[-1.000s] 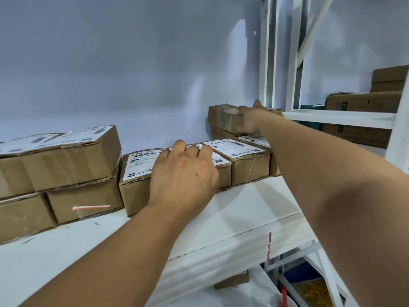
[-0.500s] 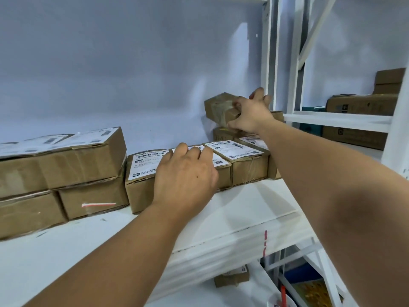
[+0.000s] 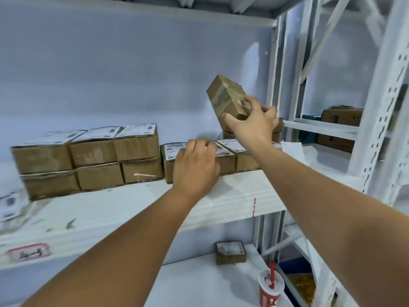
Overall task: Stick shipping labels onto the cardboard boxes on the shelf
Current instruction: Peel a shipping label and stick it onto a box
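My right hand [image 3: 254, 122] grips a small unlabelled cardboard box [image 3: 223, 96], lifted and tilted above the right end of the white shelf [image 3: 137, 209]. My left hand [image 3: 197, 162] rests with relaxed fingers on top of a labelled box [image 3: 169, 160] in a low row; another labelled box [image 3: 243, 156] lies to its right. Behind my right wrist, a short stack of plain boxes [image 3: 277, 131] is mostly hidden. To the left, a two-high stack of boxes [image 3: 93, 156] carries white shipping labels on top.
White upright posts [image 3: 276, 85] bound the shelf on the right. A neighbouring rack holds larger cartons [image 3: 340, 117]. On the lower shelf sit a small labelled box [image 3: 230, 252] and a red drink cup with straw [image 3: 270, 289]. Loose labels [image 3: 10, 204] lie at far left.
My right hand has lifted the unlabelled box off the back stack, raising and tipping it. My left hand stays on the labelled box. The camera view has pulled back and down.
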Demonstrator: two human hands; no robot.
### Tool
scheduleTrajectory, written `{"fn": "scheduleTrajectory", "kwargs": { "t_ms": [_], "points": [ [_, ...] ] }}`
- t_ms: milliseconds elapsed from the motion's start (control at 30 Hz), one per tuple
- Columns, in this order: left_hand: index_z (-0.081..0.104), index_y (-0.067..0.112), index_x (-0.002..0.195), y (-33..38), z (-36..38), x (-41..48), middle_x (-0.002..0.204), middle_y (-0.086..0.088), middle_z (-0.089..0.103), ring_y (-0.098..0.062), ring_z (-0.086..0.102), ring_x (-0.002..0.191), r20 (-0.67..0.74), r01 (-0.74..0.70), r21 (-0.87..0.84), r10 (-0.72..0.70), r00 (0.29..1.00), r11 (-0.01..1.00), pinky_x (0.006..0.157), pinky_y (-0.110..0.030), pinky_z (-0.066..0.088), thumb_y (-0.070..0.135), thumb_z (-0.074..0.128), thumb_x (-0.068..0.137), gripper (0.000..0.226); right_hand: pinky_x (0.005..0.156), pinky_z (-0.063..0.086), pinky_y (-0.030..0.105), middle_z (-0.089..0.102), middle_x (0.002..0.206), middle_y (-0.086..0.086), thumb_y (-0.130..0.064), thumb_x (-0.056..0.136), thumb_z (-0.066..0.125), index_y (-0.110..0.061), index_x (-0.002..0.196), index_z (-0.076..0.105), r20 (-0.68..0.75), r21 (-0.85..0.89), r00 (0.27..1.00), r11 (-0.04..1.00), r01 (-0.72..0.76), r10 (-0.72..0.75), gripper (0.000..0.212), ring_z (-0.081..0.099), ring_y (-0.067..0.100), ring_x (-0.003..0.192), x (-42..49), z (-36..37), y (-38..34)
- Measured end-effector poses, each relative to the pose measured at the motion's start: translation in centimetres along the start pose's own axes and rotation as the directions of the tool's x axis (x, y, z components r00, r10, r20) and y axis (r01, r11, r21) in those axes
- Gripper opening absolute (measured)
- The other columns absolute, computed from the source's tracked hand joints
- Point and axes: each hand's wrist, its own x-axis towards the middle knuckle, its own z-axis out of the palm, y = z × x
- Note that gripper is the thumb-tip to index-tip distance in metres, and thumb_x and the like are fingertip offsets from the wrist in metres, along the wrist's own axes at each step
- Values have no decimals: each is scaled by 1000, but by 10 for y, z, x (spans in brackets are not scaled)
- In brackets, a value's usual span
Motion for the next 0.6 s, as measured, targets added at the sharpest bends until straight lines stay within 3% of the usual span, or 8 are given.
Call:
{"fn": "scheduleTrajectory", "kwargs": {
  "t_ms": [100,267,333,400,500,600],
  "points": [
    [59,10,104,-8,-29,-19,107,-7,57,-28,51,99,39,189,-206,-185,982,960,79,-37,44,13,55,81,23,100,30,31,25,138,4,-49,75,65,-37,134,43,-3,30,1000,1000,5,-5,64,21,28,127,-39,-2,-19],
    [52,12,120,-37,-79,-46,120,-5,53,-20,51,111,83,392,-559,-421,903,731,93,-30,42,3,50,87,34,95,23,22,25,144,-4,-51,76,65,-36,139,45,15,79,1000,997,14,-15,68,19,24,129,-109,4,-51],
    [46,20,129,-50,-94,-55,131,-1,49,-15,48,120,219,408,-703,-368,904,583,102,-39,42,3,53,82,50,90,19,20,24,146,-5,-51,76,66,-37,138,45,26,101,1000,995,9,-12,67,18,23,131,-135,9,-59],
    [35,36,137,-58,-111,-69,144,4,38,-12,41,130,327,422,-751,-268,906,507,105,-42,40,13,63,76,71,90,19,19,24,146,-5,-51,76,66,-40,137,45,52,115,998,993,18,-24,66,17,22,131,-159,13,-66],
    [23,45,142,-66,-132,-88,152,7,18,-16,37,135,357,429,-708,-239,903,561,109,-40,37,29,75,65,94,96,22,19,29,143,-3,-54,74,69,-39,134,50,83,113,995,993,41,-51,64,19,22,130,-189,20,-74],
    [20,30,148,-72,-148,-104,151,1,17,-14,34,136,360,459,-704,-284,889,542,110,-38,35,14,78,71,97,107,26,25,35,137,-2,-58,72,71,-34,123,62,101,135,985,983,124,-139,57,25,22,127,-211,24,-84]
  ]
}}
